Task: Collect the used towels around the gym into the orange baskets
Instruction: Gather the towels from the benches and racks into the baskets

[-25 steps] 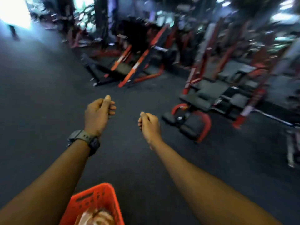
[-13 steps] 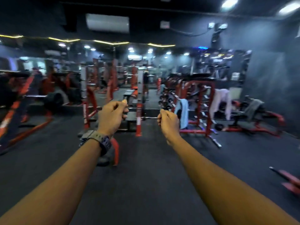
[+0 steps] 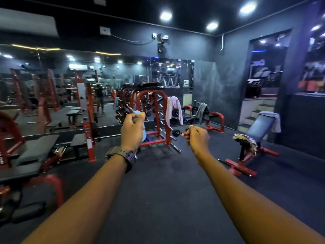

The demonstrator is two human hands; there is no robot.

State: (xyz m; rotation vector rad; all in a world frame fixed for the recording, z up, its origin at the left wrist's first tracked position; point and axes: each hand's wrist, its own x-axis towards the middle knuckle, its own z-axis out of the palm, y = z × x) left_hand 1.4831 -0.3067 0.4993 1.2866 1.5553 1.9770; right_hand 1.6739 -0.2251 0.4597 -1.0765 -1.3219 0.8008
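Observation:
Both my arms stretch out in front of me. My left hand [image 3: 132, 132], with a watch on its wrist, and my right hand [image 3: 197, 140] are curled into fists and hold nothing. Ahead, a white towel [image 3: 173, 110] hangs on the red barbell rack [image 3: 154, 118]. A blue towel [image 3: 143, 133] on the same rack is mostly hidden behind my left hand. A grey towel [image 3: 202, 111] drapes over a low red bench. On the incline bench [image 3: 258, 128] at the right, a grey towel [image 3: 275, 120] lies over the top and a patterned towel [image 3: 243, 138] over the seat. No orange basket is in view.
Flat benches with red frames [image 3: 35, 155] stand at the left, with a mirror wall [image 3: 70, 88] behind them. Stairs [image 3: 255, 110] rise at the back right. Dark rubber floor [image 3: 167, 182] runs from me to the rack.
The view has swung up and to the right, from the floor with the orange basket to the rack and the incline bench. Both fists stay held out in front.

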